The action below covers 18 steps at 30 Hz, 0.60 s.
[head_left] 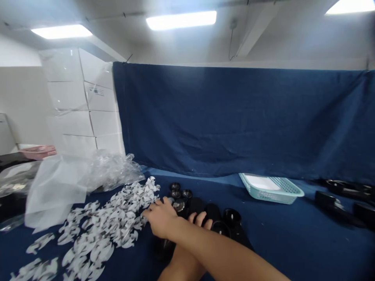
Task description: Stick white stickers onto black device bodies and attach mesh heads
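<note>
My right hand (161, 219) reaches across to the left, over my left forearm. Its fingers are bent and drawn together at the right edge of a pile of thin white curved pieces (117, 218); whatever they grip is hidden. Beneath the right forearm, my left hand (200, 220) shows only its fingertips, curled over a black round part among the black parts. Around the hands stand several black cup-like parts (232, 216), some with open tops. Small shiny black cups (175, 187) sit just beyond the right hand.
A turquoise plastic basket (274, 197) with white sheets inside stands to the right. Black parts (336, 207) lie at the far right. On the left are clear plastic bags (111, 169), a translucent sheet (55, 191) and stacked white boxes (88, 101). A navy curtain (234, 121) hangs behind.
</note>
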Each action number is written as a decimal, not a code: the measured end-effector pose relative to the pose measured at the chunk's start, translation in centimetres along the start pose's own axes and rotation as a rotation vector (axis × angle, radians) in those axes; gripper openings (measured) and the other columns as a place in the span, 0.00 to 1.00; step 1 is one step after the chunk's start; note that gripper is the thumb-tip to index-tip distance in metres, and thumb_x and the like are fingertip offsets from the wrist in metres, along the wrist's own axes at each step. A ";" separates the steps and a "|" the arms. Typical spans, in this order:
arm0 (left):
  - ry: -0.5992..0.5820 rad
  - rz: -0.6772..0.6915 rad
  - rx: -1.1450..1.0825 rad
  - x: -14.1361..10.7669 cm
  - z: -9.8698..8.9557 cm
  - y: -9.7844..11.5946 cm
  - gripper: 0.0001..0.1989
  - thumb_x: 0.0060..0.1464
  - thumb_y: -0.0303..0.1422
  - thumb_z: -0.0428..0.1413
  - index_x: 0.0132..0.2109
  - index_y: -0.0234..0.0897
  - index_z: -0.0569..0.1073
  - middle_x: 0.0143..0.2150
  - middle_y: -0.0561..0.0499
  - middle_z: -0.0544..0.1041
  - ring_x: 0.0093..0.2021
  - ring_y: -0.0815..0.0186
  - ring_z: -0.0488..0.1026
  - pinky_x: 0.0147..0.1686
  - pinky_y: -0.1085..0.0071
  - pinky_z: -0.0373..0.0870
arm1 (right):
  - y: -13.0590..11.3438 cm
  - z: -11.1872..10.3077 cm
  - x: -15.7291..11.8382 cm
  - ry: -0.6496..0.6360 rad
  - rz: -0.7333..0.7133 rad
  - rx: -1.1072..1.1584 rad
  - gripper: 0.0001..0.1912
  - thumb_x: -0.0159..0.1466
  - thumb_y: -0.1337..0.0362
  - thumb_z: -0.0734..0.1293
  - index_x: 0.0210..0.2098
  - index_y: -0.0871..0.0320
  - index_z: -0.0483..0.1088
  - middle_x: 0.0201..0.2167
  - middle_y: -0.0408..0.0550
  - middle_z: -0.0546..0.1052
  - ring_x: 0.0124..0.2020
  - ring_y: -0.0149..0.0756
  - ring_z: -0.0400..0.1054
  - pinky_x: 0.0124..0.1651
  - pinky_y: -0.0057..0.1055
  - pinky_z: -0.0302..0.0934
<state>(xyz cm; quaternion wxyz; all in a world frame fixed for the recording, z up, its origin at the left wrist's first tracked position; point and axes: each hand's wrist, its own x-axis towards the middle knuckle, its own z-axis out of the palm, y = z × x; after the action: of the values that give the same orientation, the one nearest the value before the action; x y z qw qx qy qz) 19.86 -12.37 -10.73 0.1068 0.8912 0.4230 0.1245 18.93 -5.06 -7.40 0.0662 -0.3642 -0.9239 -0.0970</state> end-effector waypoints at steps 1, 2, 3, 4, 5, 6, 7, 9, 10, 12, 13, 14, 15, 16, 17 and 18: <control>-0.011 -0.026 0.014 0.0 -0.1 0.1 0.26 0.64 0.41 0.50 0.66 0.42 0.65 0.71 0.42 0.57 0.69 0.36 0.51 0.62 0.32 0.48 | -0.1 0.0 -0.1 -0.002 0.017 0.001 0.15 0.64 0.60 0.69 0.49 0.58 0.71 0.48 0.49 0.75 0.52 0.45 0.69 0.57 0.51 0.61; -0.020 -0.046 0.029 -0.1 -0.2 0.1 0.27 0.63 0.40 0.51 0.67 0.41 0.63 0.71 0.41 0.55 0.69 0.35 0.50 0.62 0.33 0.48 | -0.3 0.1 -0.1 0.001 0.031 0.001 0.17 0.64 0.60 0.70 0.51 0.57 0.70 0.51 0.50 0.74 0.53 0.46 0.67 0.56 0.51 0.61; -0.024 -0.059 0.042 -0.1 -0.2 0.2 0.28 0.63 0.40 0.51 0.68 0.40 0.62 0.72 0.40 0.54 0.69 0.36 0.49 0.63 0.33 0.48 | -0.4 0.1 -0.2 0.009 0.040 0.001 0.18 0.63 0.59 0.70 0.52 0.57 0.70 0.54 0.51 0.72 0.56 0.48 0.66 0.57 0.52 0.60; -0.024 -0.063 0.052 -0.2 -0.1 0.2 0.28 0.63 0.40 0.51 0.68 0.40 0.62 0.72 0.41 0.53 0.70 0.36 0.49 0.63 0.34 0.48 | -0.5 0.1 -0.2 0.020 0.044 0.000 0.19 0.63 0.59 0.70 0.52 0.58 0.69 0.57 0.52 0.70 0.58 0.49 0.64 0.58 0.52 0.59; -0.021 -0.063 0.060 -0.3 0.0 0.1 0.28 0.63 0.39 0.50 0.68 0.42 0.62 0.72 0.42 0.52 0.70 0.37 0.48 0.64 0.35 0.48 | -0.7 0.1 -0.2 0.030 0.044 0.000 0.19 0.64 0.58 0.70 0.52 0.59 0.70 0.58 0.53 0.69 0.59 0.49 0.63 0.59 0.52 0.58; -0.014 -0.065 0.066 -0.3 0.2 0.0 0.28 0.63 0.39 0.50 0.68 0.43 0.62 0.72 0.43 0.52 0.70 0.38 0.48 0.64 0.36 0.48 | -0.8 0.0 -0.1 0.034 0.042 0.002 0.18 0.64 0.58 0.69 0.51 0.60 0.70 0.57 0.53 0.70 0.58 0.48 0.63 0.60 0.51 0.57; 0.001 -0.066 0.068 -0.4 0.4 -0.2 0.27 0.63 0.38 0.50 0.68 0.44 0.62 0.72 0.44 0.52 0.70 0.38 0.48 0.65 0.38 0.48 | -0.8 0.0 -0.1 0.032 0.039 0.006 0.16 0.65 0.59 0.69 0.49 0.61 0.71 0.55 0.52 0.72 0.57 0.46 0.66 0.61 0.50 0.57; 0.039 -0.066 0.064 -0.4 0.8 -0.5 0.27 0.62 0.37 0.52 0.68 0.45 0.62 0.72 0.45 0.52 0.70 0.38 0.49 0.65 0.39 0.49 | -0.9 0.0 0.0 0.025 0.040 0.015 0.14 0.66 0.60 0.68 0.48 0.61 0.71 0.48 0.50 0.76 0.51 0.42 0.70 0.60 0.48 0.57; 0.054 -0.062 0.060 -0.5 1.0 -0.6 0.28 0.62 0.37 0.53 0.68 0.45 0.62 0.72 0.45 0.52 0.70 0.38 0.49 0.65 0.40 0.50 | -0.9 0.1 0.1 0.026 0.040 0.020 0.13 0.66 0.61 0.68 0.47 0.61 0.71 0.46 0.49 0.77 0.49 0.41 0.71 0.60 0.48 0.58; 0.074 -0.051 0.055 -0.5 1.4 -0.8 0.28 0.61 0.36 0.54 0.68 0.45 0.62 0.73 0.44 0.52 0.70 0.38 0.50 0.65 0.39 0.52 | -0.9 0.2 0.1 0.041 0.037 0.030 0.11 0.66 0.62 0.68 0.46 0.61 0.71 0.45 0.48 0.78 0.48 0.40 0.72 0.59 0.46 0.58; 0.075 -0.046 0.054 -0.4 1.6 -0.9 0.28 0.61 0.36 0.54 0.68 0.45 0.62 0.73 0.44 0.52 0.70 0.38 0.50 0.65 0.39 0.52 | -0.8 0.2 0.1 0.052 0.033 0.038 0.10 0.66 0.63 0.68 0.45 0.61 0.72 0.45 0.48 0.78 0.48 0.40 0.71 0.59 0.46 0.58; 0.073 -0.044 0.055 -0.4 1.6 -0.9 0.28 0.61 0.36 0.54 0.68 0.46 0.62 0.73 0.44 0.52 0.70 0.38 0.50 0.65 0.38 0.52 | -0.8 0.2 0.0 0.065 0.030 0.050 0.09 0.65 0.64 0.69 0.44 0.61 0.72 0.44 0.47 0.78 0.48 0.40 0.71 0.58 0.46 0.59; 0.076 -0.043 0.056 -0.4 1.7 -0.9 0.28 0.62 0.36 0.54 0.68 0.46 0.62 0.73 0.45 0.52 0.70 0.39 0.50 0.65 0.39 0.51 | -0.8 0.2 -0.1 0.082 0.028 0.069 0.08 0.64 0.65 0.69 0.42 0.61 0.73 0.43 0.47 0.78 0.47 0.41 0.71 0.58 0.46 0.59; 0.078 -0.041 0.058 -0.3 1.7 -0.9 0.28 0.62 0.36 0.54 0.68 0.46 0.62 0.73 0.45 0.52 0.70 0.39 0.49 0.65 0.39 0.51 | -0.9 0.1 -0.2 0.108 0.029 0.095 0.08 0.64 0.65 0.69 0.42 0.61 0.73 0.42 0.47 0.78 0.47 0.41 0.72 0.57 0.46 0.59; 0.078 -0.036 0.061 -0.3 1.7 -0.9 0.28 0.62 0.37 0.54 0.68 0.46 0.62 0.73 0.45 0.52 0.70 0.39 0.49 0.65 0.38 0.51 | -0.9 -0.1 -0.3 0.143 0.031 0.130 0.08 0.64 0.66 0.69 0.42 0.61 0.72 0.41 0.47 0.79 0.46 0.41 0.72 0.57 0.46 0.59; 0.080 -0.030 0.065 -0.2 1.6 -1.0 0.28 0.62 0.37 0.54 0.68 0.46 0.62 0.73 0.45 0.52 0.70 0.38 0.49 0.64 0.38 0.51 | -0.9 -0.4 -0.6 0.188 0.038 0.174 0.08 0.64 0.67 0.68 0.43 0.61 0.72 0.40 0.47 0.79 0.45 0.41 0.72 0.56 0.45 0.59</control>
<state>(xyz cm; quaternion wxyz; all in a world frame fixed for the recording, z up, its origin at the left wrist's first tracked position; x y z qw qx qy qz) 19.53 -12.11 -12.60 0.0625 0.8821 0.4440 0.1445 18.70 -6.19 -7.28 0.1856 -0.3636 -0.9116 -0.0490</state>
